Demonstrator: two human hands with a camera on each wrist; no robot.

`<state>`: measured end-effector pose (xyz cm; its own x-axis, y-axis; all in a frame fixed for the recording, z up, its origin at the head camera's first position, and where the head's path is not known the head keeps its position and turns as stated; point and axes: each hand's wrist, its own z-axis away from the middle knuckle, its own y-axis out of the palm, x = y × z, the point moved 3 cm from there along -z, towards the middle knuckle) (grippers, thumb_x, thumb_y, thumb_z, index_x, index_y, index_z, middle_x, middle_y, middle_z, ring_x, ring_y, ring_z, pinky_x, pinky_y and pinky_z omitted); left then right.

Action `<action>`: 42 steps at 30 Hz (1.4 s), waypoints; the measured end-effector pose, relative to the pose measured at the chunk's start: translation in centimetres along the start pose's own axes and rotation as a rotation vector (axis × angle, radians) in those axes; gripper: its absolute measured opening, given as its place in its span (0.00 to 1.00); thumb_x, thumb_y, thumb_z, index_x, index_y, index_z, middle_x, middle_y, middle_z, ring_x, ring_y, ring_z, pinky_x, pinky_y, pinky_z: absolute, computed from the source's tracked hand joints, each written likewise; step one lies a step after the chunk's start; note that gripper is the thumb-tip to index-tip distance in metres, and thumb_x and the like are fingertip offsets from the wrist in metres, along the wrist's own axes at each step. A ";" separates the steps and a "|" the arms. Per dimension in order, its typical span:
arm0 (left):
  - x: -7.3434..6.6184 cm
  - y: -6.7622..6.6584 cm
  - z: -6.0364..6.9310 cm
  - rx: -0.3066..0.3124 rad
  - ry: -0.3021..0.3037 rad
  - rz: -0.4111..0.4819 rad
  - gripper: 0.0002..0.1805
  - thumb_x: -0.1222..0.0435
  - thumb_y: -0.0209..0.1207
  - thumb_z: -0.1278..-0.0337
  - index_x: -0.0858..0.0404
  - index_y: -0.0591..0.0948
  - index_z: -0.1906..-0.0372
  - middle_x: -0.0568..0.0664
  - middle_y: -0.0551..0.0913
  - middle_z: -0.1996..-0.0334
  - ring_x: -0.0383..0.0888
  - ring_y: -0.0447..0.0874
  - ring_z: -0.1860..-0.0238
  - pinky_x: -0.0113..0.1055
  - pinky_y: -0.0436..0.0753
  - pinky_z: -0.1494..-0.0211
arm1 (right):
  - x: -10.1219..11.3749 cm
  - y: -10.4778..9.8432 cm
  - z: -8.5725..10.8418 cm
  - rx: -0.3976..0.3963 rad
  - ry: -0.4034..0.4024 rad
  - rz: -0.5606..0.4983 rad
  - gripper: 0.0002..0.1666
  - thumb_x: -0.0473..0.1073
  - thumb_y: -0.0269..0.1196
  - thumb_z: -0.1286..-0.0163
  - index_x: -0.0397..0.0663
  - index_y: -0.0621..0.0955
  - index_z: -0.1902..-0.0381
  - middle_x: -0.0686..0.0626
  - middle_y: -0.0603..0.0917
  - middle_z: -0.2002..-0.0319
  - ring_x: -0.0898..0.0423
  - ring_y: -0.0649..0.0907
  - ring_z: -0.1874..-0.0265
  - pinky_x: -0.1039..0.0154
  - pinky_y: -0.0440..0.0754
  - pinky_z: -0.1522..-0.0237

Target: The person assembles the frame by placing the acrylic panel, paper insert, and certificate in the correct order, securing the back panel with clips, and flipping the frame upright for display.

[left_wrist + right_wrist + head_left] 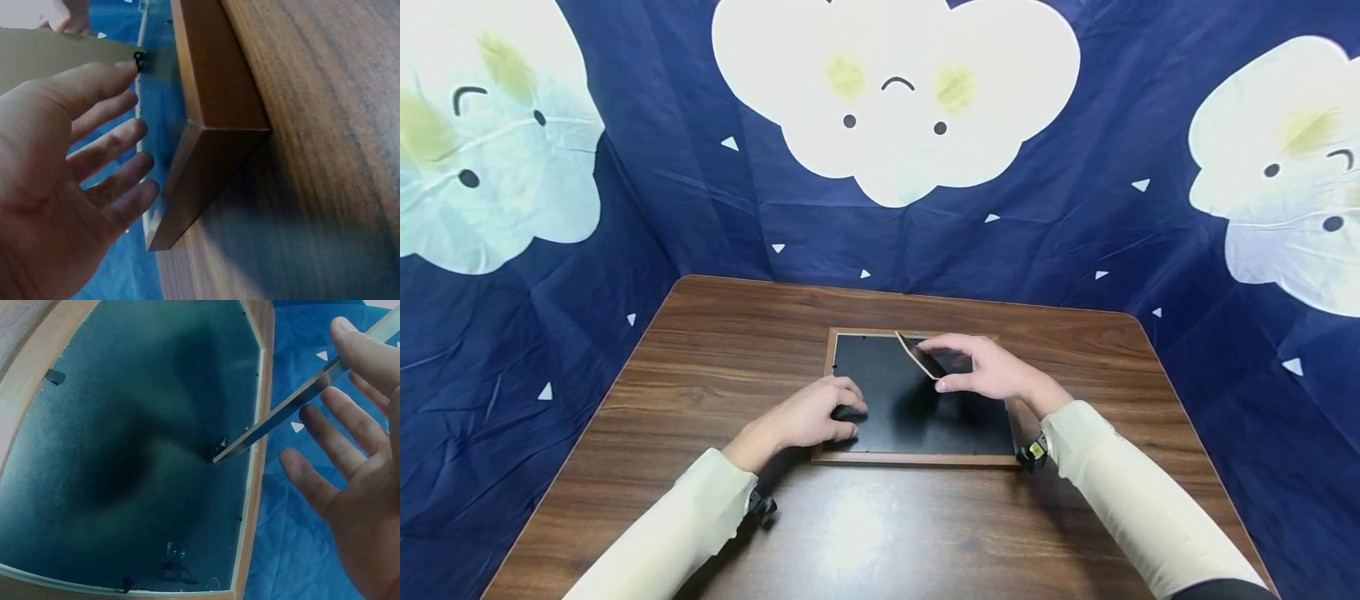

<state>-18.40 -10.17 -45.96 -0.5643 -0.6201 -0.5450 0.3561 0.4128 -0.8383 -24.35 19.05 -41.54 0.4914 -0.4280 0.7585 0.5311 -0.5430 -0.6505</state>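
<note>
A wooden picture frame (917, 459) lies face down on the table, its black backing (880, 375) upward. My right hand (992, 369) pinches a thin easel stand (922, 358) between thumb and fingers and holds it tilted above the backing. One end of the stand (281, 412) meets the backing beside a small black fitting in the right wrist view. Over the left side of the backing, my left hand (808, 412) has its fingers loosely spread, near a small black hook (139, 60). Whether those fingertips touch the backing I cannot tell.
The brown wooden table (700, 358) extends around the frame on all sides. Small dark tabs, such as one tab (55, 377), line the backing's edge. Behind the table hangs a blue cloth (910, 250) with white clouds. Both wrists carry small black cameras.
</note>
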 end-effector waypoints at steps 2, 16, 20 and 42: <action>-0.2 0.3 0.0 0.026 0.027 -0.018 0.17 0.60 0.71 0.43 0.58 0.88 0.49 0.48 0.82 0.45 0.50 0.78 0.40 0.49 0.77 0.35 | 0.1 -0.1 -0.1 0.003 0.004 -0.007 0.37 0.44 0.74 0.35 0.53 0.76 0.29 0.51 0.80 0.33 0.50 0.77 0.32 0.39 0.76 0.35; -0.9 0.8 0.0 0.068 0.037 -0.145 0.20 0.59 0.74 0.49 0.56 0.88 0.49 0.47 0.80 0.44 0.47 0.74 0.44 0.46 0.75 0.38 | 0.6 -0.4 -0.4 0.007 -0.028 -0.050 0.36 0.40 0.73 0.35 0.45 0.76 0.31 0.45 0.80 0.34 0.44 0.80 0.35 0.38 0.78 0.38; -1.2 0.6 0.0 0.084 0.035 -0.153 0.22 0.57 0.75 0.52 0.57 0.88 0.48 0.47 0.79 0.44 0.47 0.73 0.45 0.45 0.76 0.39 | 0.6 -0.5 -0.4 0.016 -0.022 -0.055 0.36 0.40 0.74 0.35 0.46 0.76 0.31 0.45 0.80 0.34 0.43 0.80 0.35 0.38 0.78 0.38; -1.7 1.0 -1.2 0.078 0.038 -0.239 0.21 0.48 0.76 0.52 0.54 0.87 0.55 0.43 0.79 0.52 0.43 0.71 0.57 0.39 0.76 0.54 | 0.3 -0.6 0.0 0.027 0.063 -0.056 0.35 0.43 0.74 0.36 0.52 0.77 0.31 0.47 0.80 0.34 0.48 0.80 0.35 0.44 0.79 0.37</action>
<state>-18.01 -7.88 -45.82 -0.6665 -0.6677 -0.3316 0.2648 0.2038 -0.9425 -24.54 19.26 -40.91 0.4171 -0.4425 0.7939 0.5750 -0.5480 -0.6075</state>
